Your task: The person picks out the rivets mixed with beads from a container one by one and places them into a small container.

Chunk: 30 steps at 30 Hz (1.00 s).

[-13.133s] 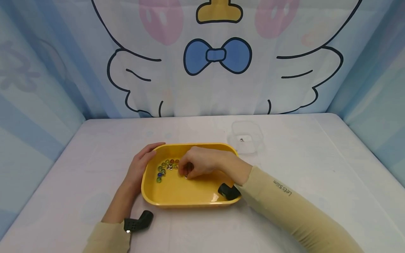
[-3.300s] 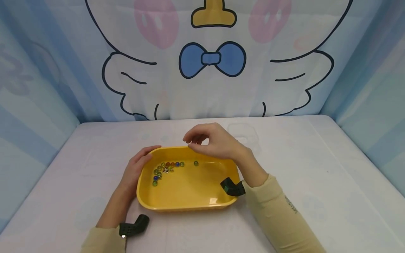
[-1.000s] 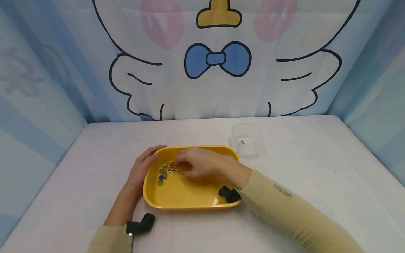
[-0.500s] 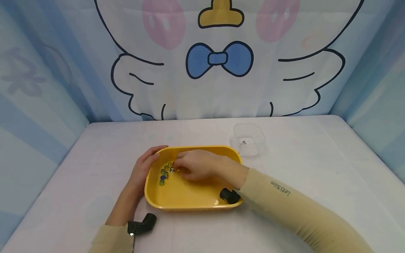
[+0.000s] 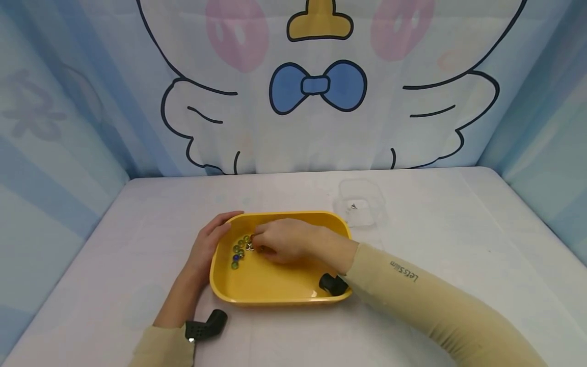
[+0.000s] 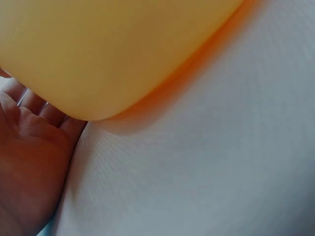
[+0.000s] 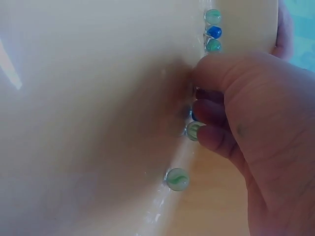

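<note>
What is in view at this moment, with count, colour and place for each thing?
Tray: one, yellow, on the table in front of the person.
Marbles: a cluster, mostly green with some blue, in the tray's far left part; exact count unclear.
Clear container: one, transparent, beyond the tray's far right corner, a small dark item inside.
Table: one, white cover.
Backdrop: cartoon print, blue bow.
Wrist cameras: two, black.
Left hand: holds the tray's left rim.
Right hand: in the tray, fingertips at the marbles.

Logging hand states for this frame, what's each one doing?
Left hand: grips the yellow tray at its left rim.
Right hand: fingers curled among the marbles; whether it pinches one cannot be told.
</note>
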Each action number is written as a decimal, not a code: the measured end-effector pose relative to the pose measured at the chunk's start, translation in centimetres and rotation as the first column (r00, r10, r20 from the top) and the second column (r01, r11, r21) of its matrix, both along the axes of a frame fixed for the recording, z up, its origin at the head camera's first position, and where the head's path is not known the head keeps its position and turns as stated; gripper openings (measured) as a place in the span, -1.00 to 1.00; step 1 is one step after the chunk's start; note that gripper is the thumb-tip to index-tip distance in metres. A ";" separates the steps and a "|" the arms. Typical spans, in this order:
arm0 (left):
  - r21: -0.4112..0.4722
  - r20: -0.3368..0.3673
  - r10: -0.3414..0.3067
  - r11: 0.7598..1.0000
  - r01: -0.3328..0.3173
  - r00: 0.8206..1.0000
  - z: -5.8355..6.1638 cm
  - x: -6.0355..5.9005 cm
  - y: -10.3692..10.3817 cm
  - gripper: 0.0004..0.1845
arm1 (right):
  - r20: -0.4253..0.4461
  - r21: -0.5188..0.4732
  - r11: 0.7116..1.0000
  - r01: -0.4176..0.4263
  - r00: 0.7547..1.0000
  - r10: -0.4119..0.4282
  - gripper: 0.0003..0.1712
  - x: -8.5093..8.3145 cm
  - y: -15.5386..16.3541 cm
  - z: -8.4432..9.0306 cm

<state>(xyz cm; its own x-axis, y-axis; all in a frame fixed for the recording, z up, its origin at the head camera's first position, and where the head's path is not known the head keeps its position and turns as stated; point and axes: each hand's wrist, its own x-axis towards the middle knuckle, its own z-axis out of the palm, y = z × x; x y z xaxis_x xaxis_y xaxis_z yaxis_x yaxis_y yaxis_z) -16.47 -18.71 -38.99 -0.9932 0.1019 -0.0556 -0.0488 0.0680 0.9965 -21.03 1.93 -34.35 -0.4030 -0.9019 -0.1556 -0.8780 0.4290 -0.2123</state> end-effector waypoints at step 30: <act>0.008 0.011 0.003 1.000 -0.003 1.000 0.0 -0.1 -0.1 -0.55 | 0.003 0.006 1.000 0.029 1.000 -0.029 -0.88 0.4 0.3 0.3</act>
